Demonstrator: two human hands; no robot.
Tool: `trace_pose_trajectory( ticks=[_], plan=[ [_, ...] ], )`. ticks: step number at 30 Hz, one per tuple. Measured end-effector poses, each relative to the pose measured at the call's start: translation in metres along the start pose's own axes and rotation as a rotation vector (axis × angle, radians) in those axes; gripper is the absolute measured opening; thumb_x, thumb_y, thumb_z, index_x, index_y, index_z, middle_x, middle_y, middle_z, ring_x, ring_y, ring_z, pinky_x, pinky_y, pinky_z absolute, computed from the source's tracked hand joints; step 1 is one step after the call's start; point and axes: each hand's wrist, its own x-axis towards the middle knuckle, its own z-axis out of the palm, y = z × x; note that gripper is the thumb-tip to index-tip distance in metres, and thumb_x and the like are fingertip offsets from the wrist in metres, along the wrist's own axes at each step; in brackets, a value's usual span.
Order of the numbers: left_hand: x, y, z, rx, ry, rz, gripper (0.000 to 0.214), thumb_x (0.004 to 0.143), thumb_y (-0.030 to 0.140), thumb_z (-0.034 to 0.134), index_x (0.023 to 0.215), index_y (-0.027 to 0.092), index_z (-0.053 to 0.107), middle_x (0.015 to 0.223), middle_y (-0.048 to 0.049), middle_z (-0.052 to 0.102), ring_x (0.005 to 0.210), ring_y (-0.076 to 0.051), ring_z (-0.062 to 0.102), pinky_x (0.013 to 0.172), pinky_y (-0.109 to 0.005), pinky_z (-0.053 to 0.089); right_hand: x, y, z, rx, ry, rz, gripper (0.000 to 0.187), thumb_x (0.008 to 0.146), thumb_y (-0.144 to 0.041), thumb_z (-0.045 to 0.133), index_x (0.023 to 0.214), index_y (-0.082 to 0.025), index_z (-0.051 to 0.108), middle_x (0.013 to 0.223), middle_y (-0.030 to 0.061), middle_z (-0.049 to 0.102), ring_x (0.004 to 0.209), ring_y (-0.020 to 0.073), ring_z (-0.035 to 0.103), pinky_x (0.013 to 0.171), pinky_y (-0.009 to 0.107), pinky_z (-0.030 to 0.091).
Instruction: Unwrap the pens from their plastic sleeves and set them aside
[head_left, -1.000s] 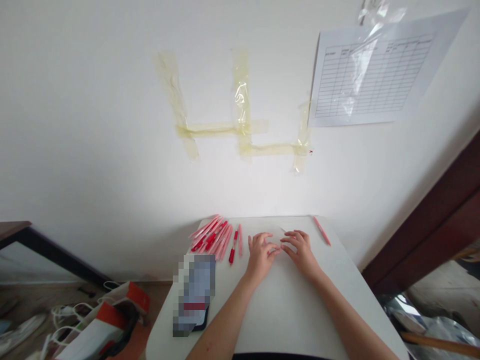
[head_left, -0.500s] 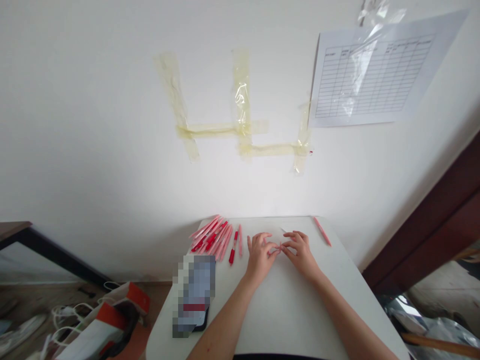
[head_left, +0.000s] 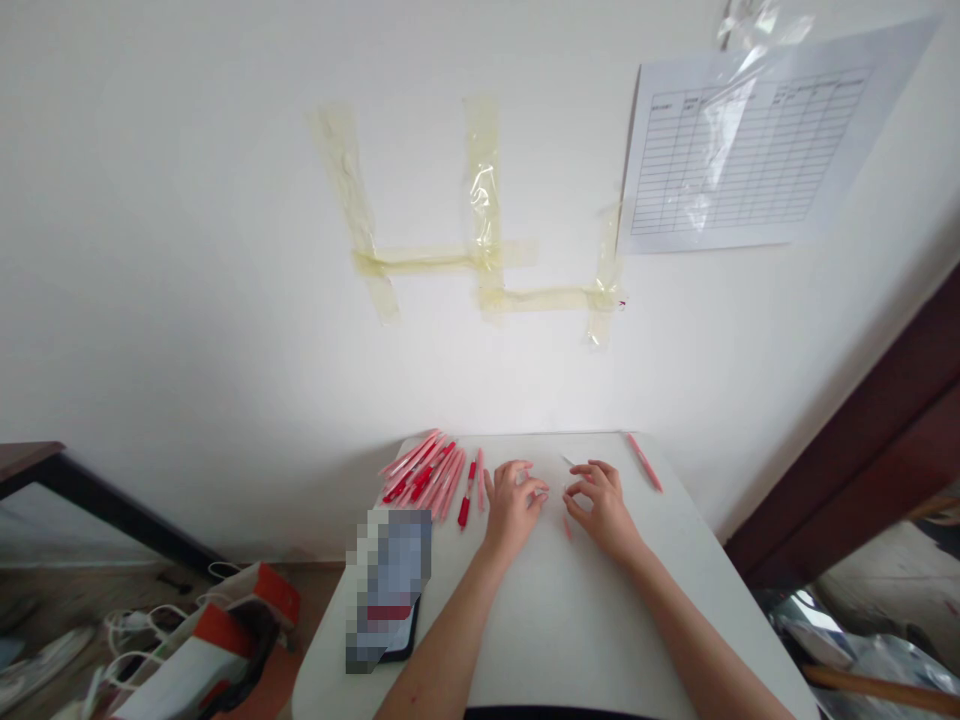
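Observation:
My left hand [head_left: 514, 508] is over the table with thumb and forefinger brought together. Whatever may be between them is too small to make out. To its right, my right hand [head_left: 602, 508] pinches at its fingertips, where a tiny pale bit shows that I cannot name. A small pink piece [head_left: 568, 528] lies on the table between the hands, touching neither. Past the right fingers pokes a thin pale stick [head_left: 568, 461], its near end hidden by the hand. Close to my left hand lie a pink pen [head_left: 481, 480] and a red-and-pink pen [head_left: 466, 496].
A heap of pink and red pens [head_left: 424, 475] lies at the table's [head_left: 577, 640] back left. In front of it is a phone [head_left: 390, 590], blurred out. One pink pen [head_left: 645, 462] lies at the back right. The wall [head_left: 225, 250] rises directly behind the table.
My hands have drawn apart from fingertips meeting, the left going leftward. The small pink piece now shows on the table between them.

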Motion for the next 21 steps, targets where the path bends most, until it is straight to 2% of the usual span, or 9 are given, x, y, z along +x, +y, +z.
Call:
trace_pose_trajectory(
  ticks=[3, 7, 13, 16, 21],
  plan=[
    [0.003, -0.006, -0.006, 0.019, 0.038, 0.014, 0.015, 0.078, 0.02, 0.076, 0.088, 0.03, 0.076, 0.12, -0.0042, 0.065, 0.12, -0.025, 0.054, 0.122, -0.064, 0.015, -0.002, 0.001, 0.001, -0.048, -0.024, -0.013, 0.01, 0.087, -0.026, 0.065, 0.078, -0.025, 0.069, 0.116, 0.0096, 0.063, 0.124, 0.0334, 0.044, 0.098, 0.056, 0.047],
    [0.002, -0.007, -0.009, 0.032, -0.049, 0.065, 0.018, 0.07, 0.027, 0.084, 0.084, 0.03, 0.074, 0.123, -0.0022, 0.063, 0.127, -0.027, 0.049, 0.122, -0.067, 0.005, -0.003, 0.001, 0.005, -0.121, -0.039, -0.048, 0.006, 0.087, -0.024, 0.064, 0.082, -0.024, 0.068, 0.114, 0.0098, 0.064, 0.124, 0.0334, 0.045, 0.098, 0.054, 0.047],
    [-0.004, -0.002, -0.006, 0.017, -0.146, 0.058, 0.019, 0.068, 0.03, 0.085, 0.081, 0.028, 0.072, 0.129, -0.0029, 0.06, 0.131, -0.029, 0.044, 0.117, -0.07, 0.013, -0.002, -0.005, 0.006, -0.23, -0.042, -0.088, 0.009, 0.089, -0.017, 0.059, 0.088, -0.022, 0.066, 0.11, 0.0102, 0.065, 0.123, 0.0327, 0.047, 0.098, 0.052, 0.047],
    [-0.005, -0.001, -0.006, -0.018, -0.188, 0.098, 0.024, 0.066, 0.04, 0.086, 0.079, 0.028, 0.071, 0.132, -0.0034, 0.058, 0.133, -0.029, 0.042, 0.118, -0.07, 0.009, -0.002, -0.007, 0.005, -0.256, -0.041, -0.098, 0.009, 0.089, -0.017, 0.059, 0.088, -0.021, 0.067, 0.11, 0.0107, 0.065, 0.123, 0.0328, 0.047, 0.099, 0.051, 0.046],
    [-0.011, 0.005, 0.001, -0.057, -0.261, 0.147, 0.045, 0.057, 0.06, 0.086, 0.078, 0.025, 0.068, 0.132, -0.0053, 0.056, 0.136, -0.033, 0.039, 0.118, -0.072, 0.001, 0.0, -0.003, 0.003, -0.251, -0.022, -0.063, 0.007, 0.088, -0.017, 0.061, 0.087, -0.021, 0.067, 0.109, 0.0112, 0.064, 0.122, 0.0322, 0.047, 0.099, 0.05, 0.045]
  ],
)
